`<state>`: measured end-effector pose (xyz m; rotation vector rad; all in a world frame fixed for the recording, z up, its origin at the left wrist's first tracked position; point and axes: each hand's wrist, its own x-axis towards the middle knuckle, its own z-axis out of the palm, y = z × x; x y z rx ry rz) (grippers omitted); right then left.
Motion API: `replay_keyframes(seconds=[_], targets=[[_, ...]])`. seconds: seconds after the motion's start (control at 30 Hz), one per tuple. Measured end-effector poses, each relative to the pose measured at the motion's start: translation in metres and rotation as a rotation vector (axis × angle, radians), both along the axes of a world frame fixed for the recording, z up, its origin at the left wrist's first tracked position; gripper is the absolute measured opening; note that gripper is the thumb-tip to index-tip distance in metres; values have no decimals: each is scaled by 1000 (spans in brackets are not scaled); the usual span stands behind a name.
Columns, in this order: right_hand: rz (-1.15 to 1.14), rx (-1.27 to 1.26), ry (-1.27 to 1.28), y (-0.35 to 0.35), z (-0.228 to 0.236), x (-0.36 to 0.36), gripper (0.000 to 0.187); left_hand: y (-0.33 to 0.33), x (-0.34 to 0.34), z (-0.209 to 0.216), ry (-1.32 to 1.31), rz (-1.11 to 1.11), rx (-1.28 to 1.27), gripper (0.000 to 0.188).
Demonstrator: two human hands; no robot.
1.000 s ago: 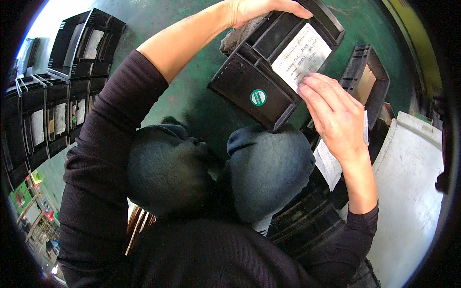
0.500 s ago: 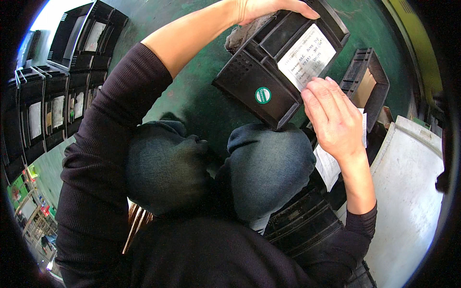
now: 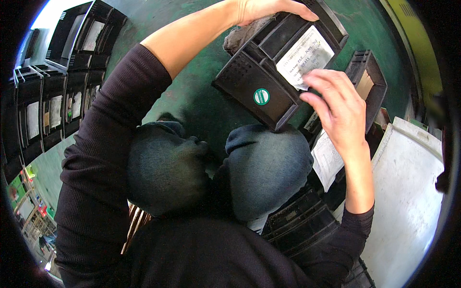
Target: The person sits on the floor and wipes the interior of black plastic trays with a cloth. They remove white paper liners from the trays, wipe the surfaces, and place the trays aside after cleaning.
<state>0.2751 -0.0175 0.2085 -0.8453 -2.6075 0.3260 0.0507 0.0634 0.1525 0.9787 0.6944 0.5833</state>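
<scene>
Black bin (image 3: 240, 79), one o'clock: clamped in my left hand (image 3: 271, 7). Paper label (image 3: 303, 53): on, fastening unclear. My right hand (image 3: 340, 101): fingers parted, at its corner.

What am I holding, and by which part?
Your left hand grips the black crate by its far edge; whether your right hand pinches the white label can't be told.

A green floor (image 3: 185, 84), worn and stained in places, stretches across the upper part of the view and looks paler at the left. Bright white light (image 3: 47, 20) glares at the upper left, beside stacked black crates (image 3: 106, 50). At the lower left stands a rack (image 3: 34, 213) with small red and green patches nearby. A yellow-green strip (image 3: 417, 53) curves along the upper right, above a scuffed white panel (image 3: 408, 180).
</scene>
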Motion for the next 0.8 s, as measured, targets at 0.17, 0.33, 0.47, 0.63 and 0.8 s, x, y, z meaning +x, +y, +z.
replay_keyframes(seconds=[0.17, 0.33, 0.47, 0.63, 0.8], targets=[[-89, -9, 12, 3, -9, -3, 12, 2, 7, 8, 100, 44, -71, 47], [-133, -101, 84, 20, -1, -1, 6, 0, -1, 8, 48, -21, -4, 46], [-436, -252, 279, 37, 20, 9, 5, -1, -2, 3, 70, -2, 23, 47], [-373, -32, 260, 35, 35, 27, 5, 1, 10, -6, 141, 171, -34, 51], [-608, 77, 446, 24, 57, 41, 10, 4, 4, -9, 145, 124, -74, 50]])
